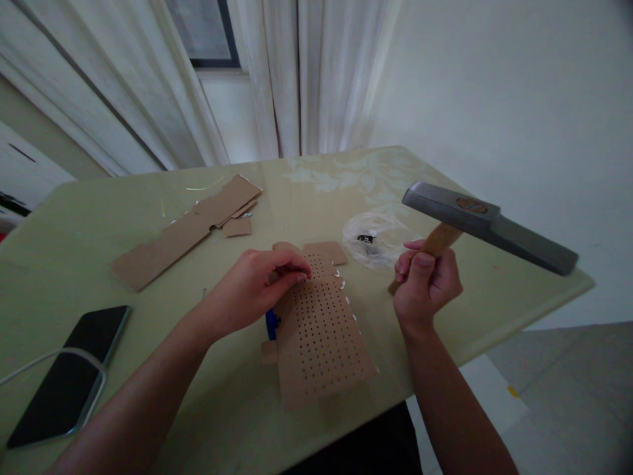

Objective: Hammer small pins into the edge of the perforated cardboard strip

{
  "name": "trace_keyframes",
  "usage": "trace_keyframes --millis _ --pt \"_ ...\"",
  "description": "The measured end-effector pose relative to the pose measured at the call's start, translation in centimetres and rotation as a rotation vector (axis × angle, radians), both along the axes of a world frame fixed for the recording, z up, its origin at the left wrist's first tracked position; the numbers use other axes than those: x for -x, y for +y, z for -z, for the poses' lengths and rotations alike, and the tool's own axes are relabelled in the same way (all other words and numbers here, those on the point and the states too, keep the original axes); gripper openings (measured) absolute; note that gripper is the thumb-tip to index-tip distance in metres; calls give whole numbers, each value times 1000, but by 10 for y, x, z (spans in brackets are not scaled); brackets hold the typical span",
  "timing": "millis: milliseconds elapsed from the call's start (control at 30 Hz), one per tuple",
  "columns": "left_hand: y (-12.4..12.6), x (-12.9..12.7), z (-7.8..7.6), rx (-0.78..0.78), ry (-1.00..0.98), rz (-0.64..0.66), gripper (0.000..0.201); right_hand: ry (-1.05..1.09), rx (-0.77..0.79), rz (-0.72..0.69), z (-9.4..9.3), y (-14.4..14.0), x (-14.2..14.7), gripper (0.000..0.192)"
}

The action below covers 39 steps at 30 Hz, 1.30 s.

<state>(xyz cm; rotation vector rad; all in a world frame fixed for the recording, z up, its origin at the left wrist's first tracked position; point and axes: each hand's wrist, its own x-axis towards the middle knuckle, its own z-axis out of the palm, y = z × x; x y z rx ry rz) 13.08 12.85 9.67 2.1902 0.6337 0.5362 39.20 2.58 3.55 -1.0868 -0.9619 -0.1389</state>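
My right hand (426,284) is wrapped round the wooden handle of a hammer (445,210), raised above the table with its dark metal head up. In front of me lies a piece of brown cardboard (326,336) with rows of small dark holes. My left hand (257,284) rests at its upper left part, thumb and forefinger pinched close over the holes. Whatever is between those fingertips is too small to make out. A blue object (271,324) shows partly at the left edge of the cardboard, mostly hidden beneath it.
Cardboard strips (188,227) lie at the back left of the table (316,191). A clear plastic bag (378,241) with small black pieces is beyond the hammer. A dark tablet or phone (74,376) with a white cable (93,359) lies at the left.
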Motion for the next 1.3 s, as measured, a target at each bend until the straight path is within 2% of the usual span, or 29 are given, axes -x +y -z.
trace_keyframes --millis 400,667,767,900,1033,1100,1167,1300 --pt "-1 -1 0 -12 24 -18 14 24 29 29 0 -1 0 35" --pt "-2 -1 0 -4 19 -20 13 23 -2 -15 0 0 1 31" --pt "-1 -2 1 8 17 -19 13 31 38 -29 3 -1 -1 31" --pt "0 -4 4 -4 -13 -29 12 -7 234 -87 6 -10 -6 37" --pt "2 -6 8 -6 -4 -54 9 -47 575 -378 -3 -25 -3 41" --pt "2 -7 10 -5 5 -65 8 -52 706 -465 -14 -33 0 45" --pt "2 -8 12 -2 -1 -72 9 -133 801 -441 -30 -39 2 47" --pt "3 -10 16 13 -53 -79 7 -457 961 -296 -68 -48 3 45"
